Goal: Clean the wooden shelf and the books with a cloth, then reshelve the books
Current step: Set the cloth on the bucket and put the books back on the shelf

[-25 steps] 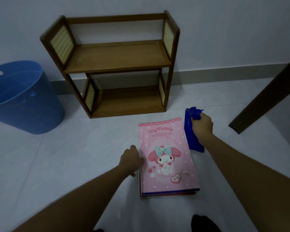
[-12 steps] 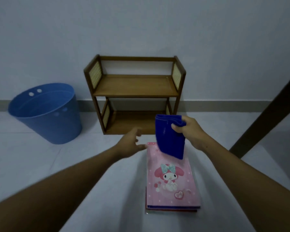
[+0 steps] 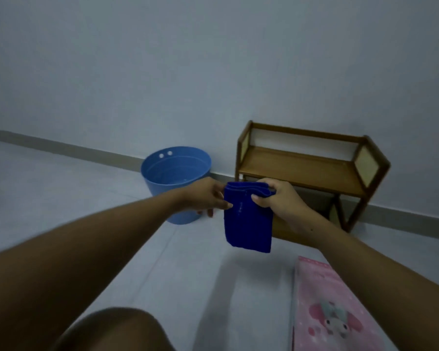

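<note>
- Blue cloth (image 3: 247,221) is hanging folded in mid-air, in front of the wooden shelf (image 3: 307,168).
- Right hand (image 3: 279,198) is pinching its top edge and left hand (image 3: 205,196) its side, probably readying it for wiping.
- Pink book (image 3: 332,307) is lying on the floor, awaiting cleaning.

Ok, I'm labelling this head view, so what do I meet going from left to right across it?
blue bucket → left hand → blue cloth → right hand → pink book. The wooden shelf is left out: it spans behind the cloth and the right hand.
</note>
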A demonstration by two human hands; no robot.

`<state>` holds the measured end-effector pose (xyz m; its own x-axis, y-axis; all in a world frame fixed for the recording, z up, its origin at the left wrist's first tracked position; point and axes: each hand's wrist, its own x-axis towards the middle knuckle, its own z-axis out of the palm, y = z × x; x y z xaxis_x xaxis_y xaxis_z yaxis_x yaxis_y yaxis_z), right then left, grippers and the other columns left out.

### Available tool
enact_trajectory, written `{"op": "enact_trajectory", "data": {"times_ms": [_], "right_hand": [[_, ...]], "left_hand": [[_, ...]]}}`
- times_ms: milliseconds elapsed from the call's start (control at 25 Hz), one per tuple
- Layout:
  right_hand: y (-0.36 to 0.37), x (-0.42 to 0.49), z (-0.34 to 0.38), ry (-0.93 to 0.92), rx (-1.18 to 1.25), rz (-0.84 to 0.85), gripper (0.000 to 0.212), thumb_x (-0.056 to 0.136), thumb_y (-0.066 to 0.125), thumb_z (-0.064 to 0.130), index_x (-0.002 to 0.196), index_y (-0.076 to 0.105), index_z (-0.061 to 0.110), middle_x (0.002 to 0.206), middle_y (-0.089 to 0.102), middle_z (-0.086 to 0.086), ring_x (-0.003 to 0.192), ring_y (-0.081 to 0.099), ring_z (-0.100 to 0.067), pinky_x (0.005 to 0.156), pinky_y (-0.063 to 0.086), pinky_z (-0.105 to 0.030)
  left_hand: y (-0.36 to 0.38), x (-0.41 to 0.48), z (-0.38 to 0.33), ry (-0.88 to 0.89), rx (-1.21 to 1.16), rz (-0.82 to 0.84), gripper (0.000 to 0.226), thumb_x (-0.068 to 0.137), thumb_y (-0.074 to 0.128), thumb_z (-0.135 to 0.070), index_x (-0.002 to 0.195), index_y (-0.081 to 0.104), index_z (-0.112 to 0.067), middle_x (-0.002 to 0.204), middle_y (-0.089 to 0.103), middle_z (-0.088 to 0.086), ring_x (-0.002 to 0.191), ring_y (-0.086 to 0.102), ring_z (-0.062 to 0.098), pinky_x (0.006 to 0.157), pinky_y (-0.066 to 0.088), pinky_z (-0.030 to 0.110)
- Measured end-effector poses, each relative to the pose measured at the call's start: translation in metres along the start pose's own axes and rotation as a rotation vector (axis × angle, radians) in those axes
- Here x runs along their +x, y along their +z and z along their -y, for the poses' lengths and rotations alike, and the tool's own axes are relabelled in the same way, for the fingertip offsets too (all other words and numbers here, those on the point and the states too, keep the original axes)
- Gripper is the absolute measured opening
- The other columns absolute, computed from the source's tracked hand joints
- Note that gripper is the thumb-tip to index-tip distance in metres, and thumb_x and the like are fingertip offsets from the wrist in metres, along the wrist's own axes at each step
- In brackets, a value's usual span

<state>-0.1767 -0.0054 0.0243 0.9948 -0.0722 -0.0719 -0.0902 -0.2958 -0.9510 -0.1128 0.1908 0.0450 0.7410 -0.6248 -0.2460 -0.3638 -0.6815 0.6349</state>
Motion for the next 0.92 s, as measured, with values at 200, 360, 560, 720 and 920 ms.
{"op": "enact_trajectory", "data": {"times_ms": [200,360,560,720,920], "right_hand": [[0.049,0.061,0.025,-0.131,-0.420,0.014,0.006,0.089,0.062,0.014,0.089,0.066,0.019,0.087,0.069,-0.002,0.081,0.066,-0.017,0.068,0.055,-0.032],[0.081,0.117,0.042,-0.109,-0.272,-0.033,0.018,0.090,0.057,0.001,0.084,0.065,0.015,0.079,0.067,-0.009,0.068,0.067,-0.023,0.055,0.057,-0.033],[0.103,0.184,0.043,-0.241,-0.218,-0.100,0.028,0.085,0.058,-0.007,0.079,0.066,0.019,0.082,0.065,0.003,0.078,0.061,-0.011,0.054,0.047,-0.009],[0.120,0.211,0.013,-0.276,-0.169,-0.130,0.027,0.083,0.057,-0.011,0.089,0.071,0.011,0.098,0.066,-0.005,0.092,0.061,-0.017,0.071,0.051,-0.017],[0.131,0.208,-0.058,-0.262,-0.358,-0.037,0.036,0.078,0.053,-0.017,0.097,0.073,0.006,0.115,0.063,-0.007,0.111,0.056,-0.019,0.089,0.037,-0.014]], "left_hand": [[-0.036,-0.004,0.048,-0.119,0.033,-0.245,0.022,0.088,0.060,-0.025,0.110,0.064,-0.024,0.074,0.055,-0.009,0.059,0.052,0.008,0.041,0.041,0.019],[-0.063,0.021,0.085,-0.165,-0.095,-0.379,0.023,0.090,0.057,-0.017,0.113,0.062,-0.017,0.075,0.071,0.005,0.046,0.059,0.014,0.039,0.046,0.021],[-0.088,0.060,0.125,-0.127,-0.172,-0.688,0.017,0.087,0.059,-0.014,0.100,0.069,-0.012,0.083,0.073,0.011,0.061,0.069,0.024,0.046,0.057,0.031],[-0.073,0.087,0.157,-0.120,-0.040,-0.802,0.017,0.085,0.058,-0.016,0.096,0.071,-0.018,0.084,0.073,0.010,0.071,0.069,0.024,0.062,0.058,0.037],[-0.014,0.093,0.188,-0.193,0.384,-0.764,0.022,0.092,0.050,-0.022,0.100,0.071,-0.021,0.092,0.066,0.006,0.093,0.054,0.026,0.063,0.047,0.036]]}}
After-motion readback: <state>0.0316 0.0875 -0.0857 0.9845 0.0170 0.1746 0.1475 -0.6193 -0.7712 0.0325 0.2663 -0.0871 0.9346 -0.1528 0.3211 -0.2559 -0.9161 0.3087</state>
